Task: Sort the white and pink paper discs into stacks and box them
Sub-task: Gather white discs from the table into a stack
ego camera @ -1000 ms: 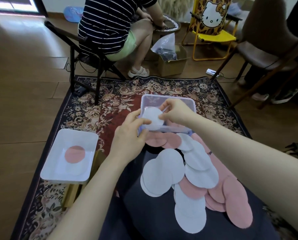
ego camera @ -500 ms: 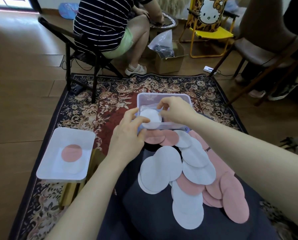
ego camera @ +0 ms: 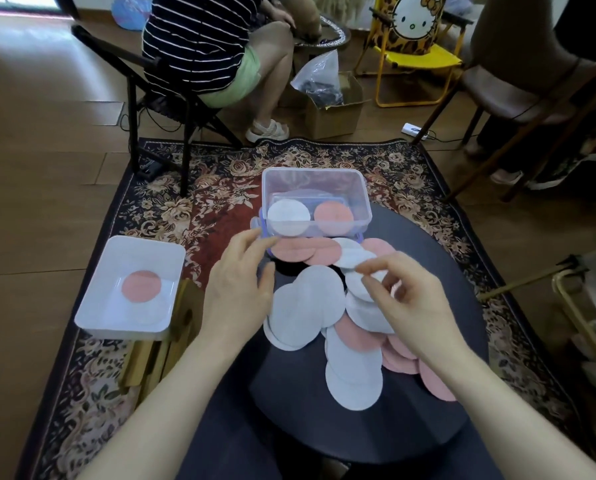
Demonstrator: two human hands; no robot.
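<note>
A clear plastic box [ego camera: 312, 172] stands at the far edge of the dark round table [ego camera: 358, 434]. Inside it lie a white disc [ego camera: 287, 216] on the left and a pink disc [ego camera: 334, 216] on the right. White and pink discs lie overlapping in a loose pile [ego camera: 353, 375] in front of the box. My left hand [ego camera: 237, 292] hovers near the box's front left corner, fingers relaxed and empty. My right hand [ego camera: 410, 299] is over the pile, thumb and forefinger pinching the edge of a white disc [ego camera: 360, 287].
To the left, a white tray [ego camera: 92, 306] holding a pink disc sits on a low wooden stand. A patterned rug [ego camera: 192, 202] lies underneath. A seated person [ego camera: 203, 46], a cardboard box [ego camera: 334, 112] and chairs stand behind.
Both hands have drawn back from the box, leaving the white disc inside. My right hand has dropped to the pile and taken the edge of another white disc.
</note>
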